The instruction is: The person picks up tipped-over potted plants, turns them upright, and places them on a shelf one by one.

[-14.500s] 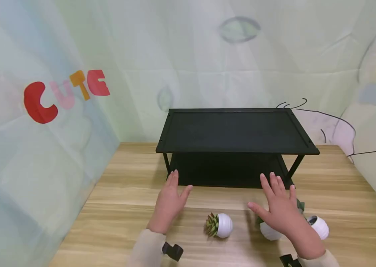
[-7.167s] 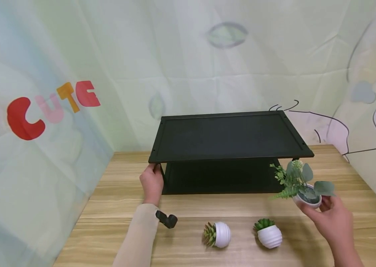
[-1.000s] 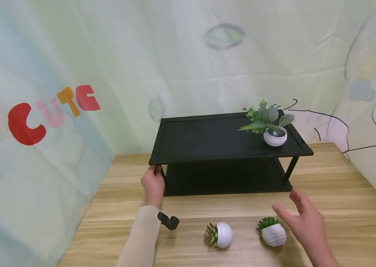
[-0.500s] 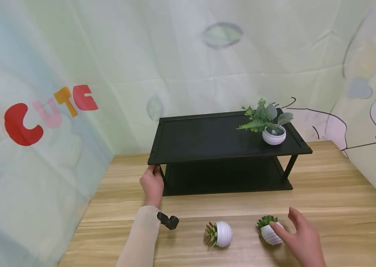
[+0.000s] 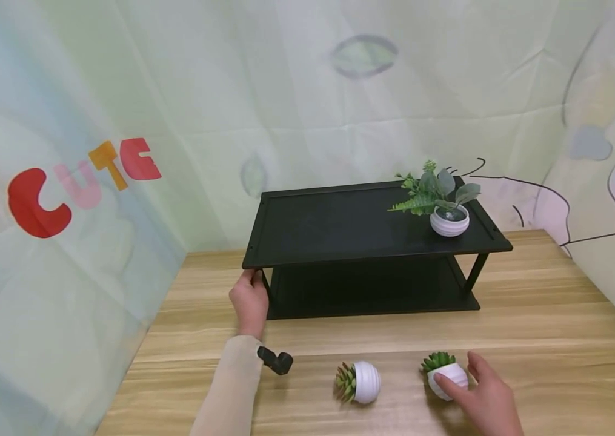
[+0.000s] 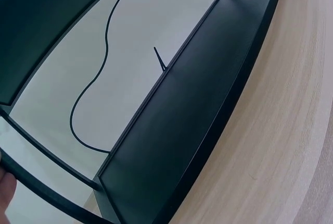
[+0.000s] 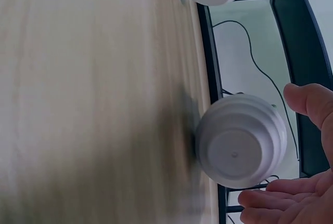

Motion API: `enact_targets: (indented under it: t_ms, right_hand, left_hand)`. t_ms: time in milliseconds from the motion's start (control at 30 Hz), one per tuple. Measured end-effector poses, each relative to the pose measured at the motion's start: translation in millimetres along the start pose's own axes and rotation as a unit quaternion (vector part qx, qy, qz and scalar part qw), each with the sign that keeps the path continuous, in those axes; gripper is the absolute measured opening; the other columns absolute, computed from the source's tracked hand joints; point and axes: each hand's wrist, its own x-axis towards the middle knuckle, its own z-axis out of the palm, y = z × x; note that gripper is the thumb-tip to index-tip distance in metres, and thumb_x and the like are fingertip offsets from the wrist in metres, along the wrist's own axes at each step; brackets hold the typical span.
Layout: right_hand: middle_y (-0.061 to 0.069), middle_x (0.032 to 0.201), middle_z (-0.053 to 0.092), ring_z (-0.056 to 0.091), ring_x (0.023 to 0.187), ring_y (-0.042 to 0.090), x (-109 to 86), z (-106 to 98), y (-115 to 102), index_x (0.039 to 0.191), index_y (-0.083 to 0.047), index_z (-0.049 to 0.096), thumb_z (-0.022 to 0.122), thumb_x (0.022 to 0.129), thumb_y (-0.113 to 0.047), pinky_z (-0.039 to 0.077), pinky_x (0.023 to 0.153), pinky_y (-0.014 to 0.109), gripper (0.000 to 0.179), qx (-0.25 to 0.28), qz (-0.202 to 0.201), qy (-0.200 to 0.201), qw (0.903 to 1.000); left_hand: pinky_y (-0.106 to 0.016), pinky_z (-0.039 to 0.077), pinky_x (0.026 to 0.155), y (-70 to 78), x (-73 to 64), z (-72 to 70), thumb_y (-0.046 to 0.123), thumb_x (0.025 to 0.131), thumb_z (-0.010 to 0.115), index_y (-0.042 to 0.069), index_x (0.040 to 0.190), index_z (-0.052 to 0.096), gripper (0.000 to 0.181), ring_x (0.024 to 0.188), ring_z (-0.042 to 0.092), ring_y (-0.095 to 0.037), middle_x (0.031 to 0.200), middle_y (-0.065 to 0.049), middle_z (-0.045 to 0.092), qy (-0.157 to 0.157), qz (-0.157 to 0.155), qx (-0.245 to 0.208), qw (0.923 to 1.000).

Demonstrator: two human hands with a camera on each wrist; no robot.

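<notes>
My left hand (image 5: pixel 250 303) grips the front left post of a black two-tier shelf (image 5: pixel 329 227); its fingertips are partly hidden under the top board. In the left wrist view, part of a finger shows against the post (image 6: pixel 47 193). On the table at the right, a green succulent in a white ribbed pot (image 5: pixel 451 381) lies tipped over. My right hand (image 5: pixel 487 399) is spread around this pot, thumb overlapping it in the head view. The right wrist view shows the pot's base (image 7: pixel 234 153) between thumb and fingers, with gaps to them.
A leafy plant in a white pot (image 5: pixel 449 223) stands on the shelf's top board, right side. Another succulent in a white pot (image 5: pixel 366 383) lies on its side on the wooden table (image 5: pixel 296 412). Printed cloth (image 5: pixel 220 151) hangs behind and at both sides.
Earlier, my left hand took hold of the shelf and my right hand set the leafy plant on top. Over the last second my right hand came down and around the green succulent's pot.
</notes>
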Motion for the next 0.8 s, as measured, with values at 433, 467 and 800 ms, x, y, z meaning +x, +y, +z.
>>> enact_targets:
  t_ms: [433, 467, 800]
  right_hand:
    - [0.038, 0.126, 0.044, 0.053, 0.105, 0.047, -1.1, 13.2, 2.5, 0.130, 0.015, 0.035, 0.073, 0.073, -0.047, 0.045, 0.084, 0.052, 0.093, -0.009, -0.012, 0.024, 0.9996]
    - [0.038, 0.125, 0.045, 0.054, 0.102, 0.046, -1.2, 13.8, 2.8, 0.130, 0.015, 0.036, 0.073, 0.073, -0.047, 0.046, 0.082, 0.051, 0.092, -0.010, -0.016, 0.028, 0.9994]
    - [0.033, 0.105, 0.058, 0.060, 0.079, 0.030, -0.8, 17.3, 3.3, 0.122, 0.011, 0.045, 0.075, 0.070, -0.046, 0.048, 0.063, 0.037, 0.083, -0.017, -0.015, 0.031, 0.9993]
  left_hand:
    - [-0.046, 0.050, 0.069, 1.6, -1.4, -0.6, 0.006, 0.091, 0.056, 0.000, 0.091, 0.069, 0.014, 0.081, 0.065, -0.033, 0.090, -0.018, 0.070, 0.003, 0.006, 0.007, 1.0000]
    - [-0.046, 0.050, 0.069, 1.5, -1.7, -0.4, 0.006, 0.091, 0.056, -0.001, 0.091, 0.069, 0.014, 0.081, 0.065, -0.033, 0.090, -0.018, 0.069, 0.005, 0.008, 0.007, 0.9999]
    - [-0.046, 0.050, 0.069, -0.5, -1.1, 0.6, 0.005, 0.090, 0.057, -0.001, 0.090, 0.069, 0.013, 0.081, 0.066, -0.034, 0.089, -0.018, 0.070, 0.013, 0.015, 0.003, 0.9998]
